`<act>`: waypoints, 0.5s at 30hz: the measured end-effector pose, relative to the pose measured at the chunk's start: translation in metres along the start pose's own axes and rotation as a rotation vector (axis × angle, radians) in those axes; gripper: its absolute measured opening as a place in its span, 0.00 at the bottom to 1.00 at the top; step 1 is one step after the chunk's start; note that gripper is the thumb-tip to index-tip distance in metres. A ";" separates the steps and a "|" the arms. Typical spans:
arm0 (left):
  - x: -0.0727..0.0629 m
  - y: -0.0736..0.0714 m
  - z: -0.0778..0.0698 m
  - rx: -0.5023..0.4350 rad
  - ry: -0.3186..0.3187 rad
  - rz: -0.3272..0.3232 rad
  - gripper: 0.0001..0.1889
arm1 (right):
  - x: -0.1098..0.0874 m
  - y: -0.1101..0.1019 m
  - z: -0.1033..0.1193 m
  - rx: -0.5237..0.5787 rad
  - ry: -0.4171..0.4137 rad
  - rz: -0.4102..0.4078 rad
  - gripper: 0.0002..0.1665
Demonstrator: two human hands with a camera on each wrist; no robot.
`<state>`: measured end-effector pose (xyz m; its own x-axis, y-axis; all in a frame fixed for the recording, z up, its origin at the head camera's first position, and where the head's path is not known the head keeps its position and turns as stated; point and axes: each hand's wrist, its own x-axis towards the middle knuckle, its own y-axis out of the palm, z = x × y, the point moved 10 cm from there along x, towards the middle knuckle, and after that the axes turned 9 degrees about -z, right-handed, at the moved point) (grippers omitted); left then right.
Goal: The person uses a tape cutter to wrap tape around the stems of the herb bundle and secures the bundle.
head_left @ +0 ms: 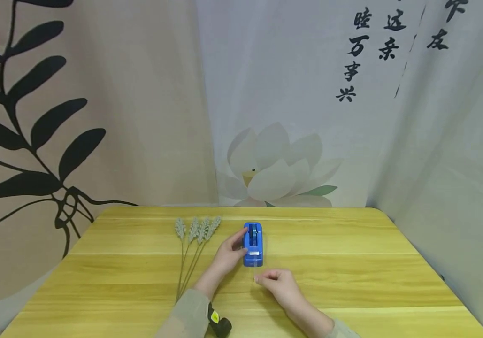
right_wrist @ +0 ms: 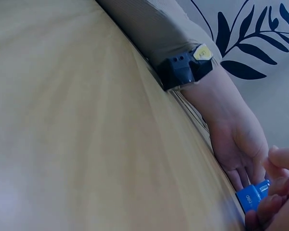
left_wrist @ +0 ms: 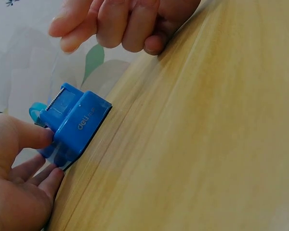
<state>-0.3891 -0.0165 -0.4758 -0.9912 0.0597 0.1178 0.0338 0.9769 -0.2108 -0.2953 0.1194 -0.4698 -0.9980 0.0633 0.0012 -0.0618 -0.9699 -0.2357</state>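
A blue tape dispenser (head_left: 253, 248) stands on the wooden table, its serrated cutting edge visible in the left wrist view. My left hand (head_left: 226, 256) grips it from the left side, with the thumb and fingers against its body. From its near end a thin strip of clear tape (head_left: 255, 271) runs toward me. My right hand (head_left: 281, 285) pinches the end of that strip between thumb and forefinger, just in front of the dispenser. In the right wrist view the right fingers (right_wrist: 279, 185) partly cover the dispenser (right_wrist: 252, 197).
Several grey-green flower stems (head_left: 193, 232) lie on the table (head_left: 351, 263) left of the dispenser, partly behind my left forearm. A black wrist camera (head_left: 220, 324) sits on the left sleeve. Behind the table hangs a printed curtain (head_left: 148, 94).
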 end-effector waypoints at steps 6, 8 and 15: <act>0.000 -0.001 -0.001 0.005 -0.010 -0.011 0.32 | -0.006 -0.001 -0.001 -0.004 -0.003 0.016 0.14; 0.000 -0.001 0.000 -0.001 -0.013 -0.010 0.32 | -0.008 -0.001 -0.001 -0.005 -0.005 0.017 0.14; 0.000 0.002 0.001 -0.005 -0.009 0.000 0.32 | -0.010 -0.001 -0.004 -0.020 -0.017 0.023 0.13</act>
<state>-0.3895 -0.0147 -0.4768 -0.9924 0.0575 0.1089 0.0341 0.9780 -0.2057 -0.2852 0.1210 -0.4737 -0.9993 0.0367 0.0117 -0.0385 -0.9662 -0.2550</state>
